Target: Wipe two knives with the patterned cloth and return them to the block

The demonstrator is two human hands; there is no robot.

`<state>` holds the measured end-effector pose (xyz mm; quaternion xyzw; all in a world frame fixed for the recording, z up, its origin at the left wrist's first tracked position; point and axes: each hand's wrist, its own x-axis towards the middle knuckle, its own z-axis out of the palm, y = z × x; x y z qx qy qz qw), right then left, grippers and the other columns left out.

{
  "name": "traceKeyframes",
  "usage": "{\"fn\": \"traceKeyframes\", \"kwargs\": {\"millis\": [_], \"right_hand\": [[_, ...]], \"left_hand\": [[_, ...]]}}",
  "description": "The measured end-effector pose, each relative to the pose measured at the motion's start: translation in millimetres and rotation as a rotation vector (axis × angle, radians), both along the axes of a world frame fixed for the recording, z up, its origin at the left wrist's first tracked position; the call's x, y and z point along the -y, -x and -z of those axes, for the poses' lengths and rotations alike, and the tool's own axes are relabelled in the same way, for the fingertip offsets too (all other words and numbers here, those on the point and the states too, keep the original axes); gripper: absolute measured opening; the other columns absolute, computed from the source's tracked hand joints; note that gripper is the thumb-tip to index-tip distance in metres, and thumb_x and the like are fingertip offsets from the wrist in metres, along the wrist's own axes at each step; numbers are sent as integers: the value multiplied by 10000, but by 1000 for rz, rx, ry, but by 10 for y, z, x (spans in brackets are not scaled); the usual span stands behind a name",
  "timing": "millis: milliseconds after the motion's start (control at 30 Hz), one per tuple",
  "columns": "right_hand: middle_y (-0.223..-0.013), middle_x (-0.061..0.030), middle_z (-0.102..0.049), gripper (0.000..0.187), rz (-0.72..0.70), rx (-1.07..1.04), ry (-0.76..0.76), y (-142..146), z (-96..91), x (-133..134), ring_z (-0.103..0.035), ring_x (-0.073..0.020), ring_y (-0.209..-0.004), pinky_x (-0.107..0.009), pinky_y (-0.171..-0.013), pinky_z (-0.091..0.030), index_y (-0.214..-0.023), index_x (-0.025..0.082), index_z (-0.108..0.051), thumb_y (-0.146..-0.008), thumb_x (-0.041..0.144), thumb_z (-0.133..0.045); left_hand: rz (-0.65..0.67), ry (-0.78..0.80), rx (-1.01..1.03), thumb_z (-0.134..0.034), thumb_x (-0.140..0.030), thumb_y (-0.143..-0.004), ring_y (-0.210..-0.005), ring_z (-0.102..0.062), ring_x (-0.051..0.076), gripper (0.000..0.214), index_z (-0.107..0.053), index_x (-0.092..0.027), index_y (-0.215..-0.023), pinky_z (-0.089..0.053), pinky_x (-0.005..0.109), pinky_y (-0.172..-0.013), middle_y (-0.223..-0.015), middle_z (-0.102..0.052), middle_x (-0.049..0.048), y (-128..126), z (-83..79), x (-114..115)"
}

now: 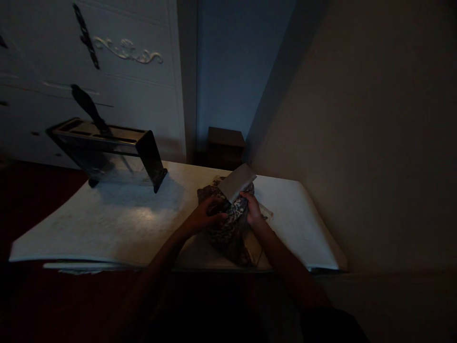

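Broad metal blade, apparently a cleaver's, is seen at the far end of a bunched patterned cloth, its lower end overlapped with the fabric and its handle not shown. Its long axis is slanted away from the person and to the right, so that its free end is pointed past the cloth's far right edge. The right hand is placed at the cloth's right side, nearer to the blade, with fabric held under its thumb; whether the blade's edge is touched by that thumb cannot be told. The left hand is placed at the cloth's left side, with its forefinger curled and its thumb parted from it; whether any fabric is pinched there cannot be told. The cloth is supported by a pale table, and a knife block with one black handle is set well to the cloth's left.
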<state>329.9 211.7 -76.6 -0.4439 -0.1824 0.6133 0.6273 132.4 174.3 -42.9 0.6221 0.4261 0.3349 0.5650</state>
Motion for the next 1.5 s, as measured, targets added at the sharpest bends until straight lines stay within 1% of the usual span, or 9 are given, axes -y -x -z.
{"fn": "traceKeyframes", "kwargs": {"millis": [133,267,467,700,867,1067,1167,1300,1500], "right_hand": [[-782,21,-720,357,-18,44,-77,-5,-23,-45,-680,-177,-704,-301,-686,-563,-884,192,-614,-567,215,-775],[-719,31,-695,365,44,70,-73,-46,-25,-71,-668,-171,-699,-314,-715,-565,-876,183,-613,-570,241,-804],[-890,-10,-732,484,194,146,-43,-189,-118,-84,-685,-193,-791,-371,-798,-561,-993,179,-631,-559,279,-820],[-1091,-54,-697,553,378,465,-234,-166,-310,-170,-664,-195,-933,-385,-883,-526,-1154,184,-590,-677,398,-770],[-1181,-114,-651,446,213,1021,-463,-67,-275,-279,-610,-240,-1099,-450,-986,-472,-1208,169,-587,-852,438,-607],[-1471,-146,-444,483,-197,1825,-879,69,-194,-391,-293,-275,-1439,-553,-1186,-164,-1390,163,-480,-938,334,-478],[-1460,-160,-458,513,-274,1926,-942,137,-222,-394,-275,-260,-1449,-534,-1202,-132,-1393,117,-469,-953,381,-458],[-1434,-163,-489,513,-246,1930,-984,141,-244,-369,-290,-256,-1444,-520,-1205,-154,-1350,103,-517,-951,422,-471],[-1454,-131,-474,427,-102,1892,-878,4,-133,-409,-334,-230,-1427,-506,-1197,-205,-1353,150,-525,-970,319,-441]], "left_hand": [[50,-72,-229,-738,-470,-674,-1093,-610,286,642,-565,-126,-1187,-494,403,-956,-1221,-632,114,-88,34,-319],[146,-187,-284,-623,-431,-767,-1088,-609,258,500,-593,-135,-1170,-469,378,-974,-1173,-661,80,-171,129,-606],[9,-440,-381,-540,-438,-861,-1076,-617,261,475,-575,-129,-1220,-467,397,-967,-1172,-661,122,-227,268,-766],[-98,-453,-506,-526,-403,-897,-1054,-642,244,443,-550,-171,-1274,-500,361,-933,-1193,-659,101,-233,427,-797],[-30,-484,-663,-488,-380,-921,-1014,-667,251,453,-510,-183,-1328,-520,353,-868,-1164,-677,108,-264,370,-727],[87,-462,-886,-490,-351,-916,-925,-697,262,363,-572,-200,-1236,-530,343,-768,-1077,-707,101,-292,236,-661],[122,-439,-959,-481,-322,-918,-944,-692,270,293,-640,-165,-1108,-524,350,-793,-1058,-707,123,-275,245,-673],[146,-447,-965,-478,-312,-917,-949,-689,264,284,-660,-150,-1063,-515,343,-807,-1048,-709,120,-255,252,-683],[69,-472,-871,-469,-395,-928,-920,-695,251,374,-565,-225,-1247,-514,333,-761,-1062,-712,87,-269,231,-669]]}}
